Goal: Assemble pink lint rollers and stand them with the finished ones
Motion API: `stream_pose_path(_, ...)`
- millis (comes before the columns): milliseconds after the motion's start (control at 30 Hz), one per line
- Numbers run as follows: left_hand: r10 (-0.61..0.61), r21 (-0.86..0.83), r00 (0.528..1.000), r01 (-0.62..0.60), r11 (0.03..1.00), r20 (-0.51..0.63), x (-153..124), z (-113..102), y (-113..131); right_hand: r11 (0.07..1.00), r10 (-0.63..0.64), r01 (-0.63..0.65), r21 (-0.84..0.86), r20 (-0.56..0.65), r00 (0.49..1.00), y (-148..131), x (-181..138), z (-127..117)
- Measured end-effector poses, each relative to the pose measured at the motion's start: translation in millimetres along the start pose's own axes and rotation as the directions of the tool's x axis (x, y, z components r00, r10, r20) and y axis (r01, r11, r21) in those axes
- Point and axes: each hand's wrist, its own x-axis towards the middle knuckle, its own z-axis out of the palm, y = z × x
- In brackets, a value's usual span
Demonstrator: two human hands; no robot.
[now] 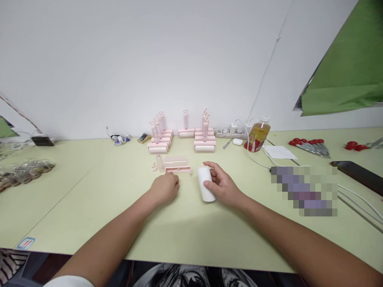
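My right hand (222,184) is wrapped round a white cylinder roll (205,184) that lies on the pale green table (119,207). My left hand (165,187) rests on the table with fingers curled, its fingertips touching the near edge of a pink plastic frame (178,170). What the fingers hold, if anything, is hidden. A clear cover (175,161) lies just behind the frame. A pink handle tube (160,162) and a small pink piece (154,167) stand to its left.
Stacks of pink rollers with upright handles (182,137) line the wall. A bottle of amber liquid (257,136), a power strip (231,131), white paper (279,152), red-handled tools (311,146), a dark phone (359,175) and cables lie right. Small jars (25,169) sit left.
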Motion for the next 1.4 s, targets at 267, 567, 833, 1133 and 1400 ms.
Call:
stream_pose_path(267,0.172,-0.600,0.954,-0.289,0.746,-0.246,-1,-2,8,0.991,0.103,-0.074,0.108,-0.303,0.947,-5,8,-4)
stream_pose_path(567,-0.027,-0.759,0.968,-0.180,0.626,-0.251,3,3,11,0.958,0.187,-0.094,0.273,-0.338,0.922,0,12,-7)
stream_pose_path(833,0.007,-0.855,0.969,-0.223,0.469,-0.249,2,-2,14,0.897,0.259,-0.134,0.420,-0.258,0.931,-1,12,-7)
stream_pose_path(1133,0.024,-0.849,0.939,-0.321,0.419,-0.343,2,3,16,0.839,0.287,-0.176,0.515,-0.145,0.947,-7,7,-3)
stream_pose_path(1400,0.030,-0.855,0.931,-0.346,0.387,-0.363,0,7,18,0.823,0.298,-0.229,0.520,-0.053,0.953,-9,6,-1)
